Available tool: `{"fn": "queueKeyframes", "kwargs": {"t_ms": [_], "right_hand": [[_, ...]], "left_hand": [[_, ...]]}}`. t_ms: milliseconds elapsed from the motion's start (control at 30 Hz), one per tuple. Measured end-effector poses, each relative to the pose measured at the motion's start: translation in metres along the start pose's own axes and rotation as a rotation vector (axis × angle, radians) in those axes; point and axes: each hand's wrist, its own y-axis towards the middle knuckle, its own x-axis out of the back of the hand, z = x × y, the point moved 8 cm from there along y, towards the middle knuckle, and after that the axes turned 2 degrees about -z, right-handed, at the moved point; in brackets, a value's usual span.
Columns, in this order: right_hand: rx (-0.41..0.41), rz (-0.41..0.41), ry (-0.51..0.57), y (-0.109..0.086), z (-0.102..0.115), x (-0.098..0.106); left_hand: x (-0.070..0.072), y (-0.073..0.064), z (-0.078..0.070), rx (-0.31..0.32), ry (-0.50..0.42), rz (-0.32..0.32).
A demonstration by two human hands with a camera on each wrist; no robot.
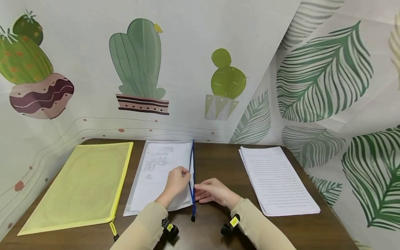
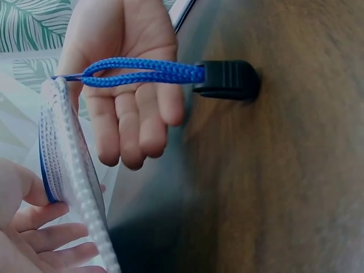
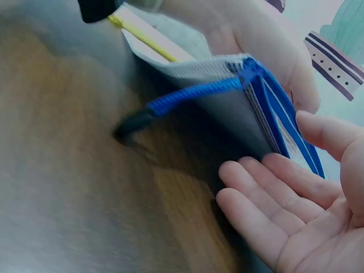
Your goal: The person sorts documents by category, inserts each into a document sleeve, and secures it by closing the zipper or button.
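Nearest the wearer, beige sleeves (image 1: 145, 222) carry small black wrist cameras (image 1: 170, 231) with yellow labels. Just beyond them, a braided blue cord loop (image 2: 185, 74) with a ridged black plastic end (image 2: 230, 79) hangs from the near corner of a flat, see-through, white mesh zip pouch with blue edging (image 1: 150, 198). The pouch lies left of centre on a dark brown wood-grain table (image 1: 215, 159), its long blue-trimmed side facing right. That side gapes narrowly: two blue strips stand apart, meeting at the cord's corner, and the mesh weave shows along the near edge. Through the upper face shows a white sheet with faint line drawings (image 1: 157, 163).

The right hand (image 1: 215, 191) holds the lower blue strip between thumb and forefinger, its other fingers loosely extended. A little farther along, the left hand (image 1: 177, 180) reaches over the pouch and pinches the upper strip.

Well to the left lies a yellow mesh pouch (image 1: 87, 180); well to the right, a stack of printed white paper (image 1: 278, 180). Behind the table hangs a pale cactus-and-leaf-printed backdrop (image 1: 187, 69).
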Motion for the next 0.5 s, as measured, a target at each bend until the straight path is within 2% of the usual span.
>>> {"fn": "queueKeyframes", "kwargs": {"t_ms": [200, 500], "right_hand": [[0.009, 0.083, 0.021, -0.011, -0.001, -0.013], [0.022, 0.232, 0.08, -0.018, -0.005, -0.028]], "left_hand": [[0.002, 0.002, 0.0, 0.013, -0.011, 0.036], [0.003, 0.003, -0.001, 0.044, -0.018, 0.063]]}}
